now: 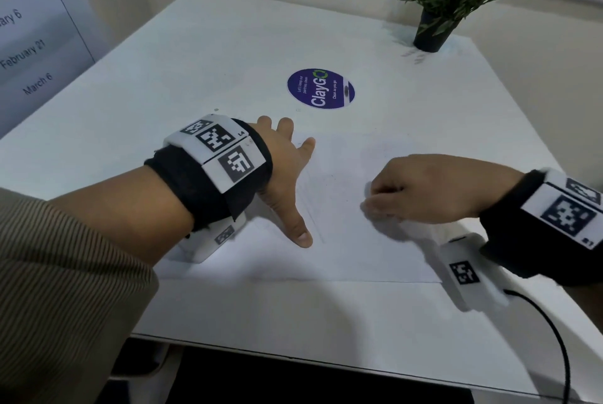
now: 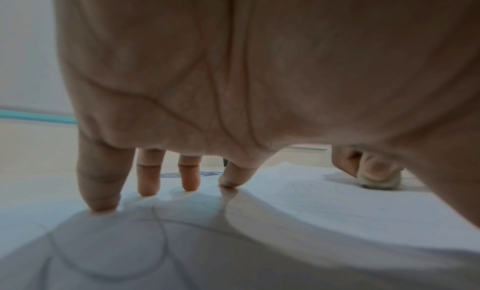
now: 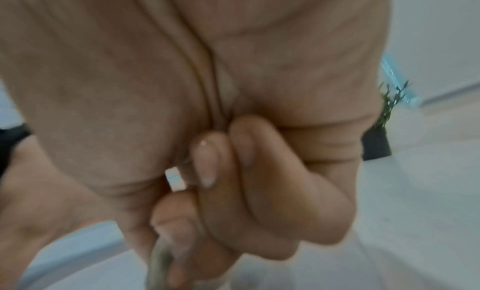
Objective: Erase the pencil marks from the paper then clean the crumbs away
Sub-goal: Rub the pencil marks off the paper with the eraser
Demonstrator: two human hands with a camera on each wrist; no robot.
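Head view: left hand, fingers spread flat, pinning white paper sheet at 9 o'clock; right hand, curled, rubbing worn white eraser at 3 o'clock. Faint pencil marks remaining at centre; erasing judged mid-way, crumb clearing pending.

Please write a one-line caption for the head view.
Left hand presses paper flat; right hand rubs eraser on it.
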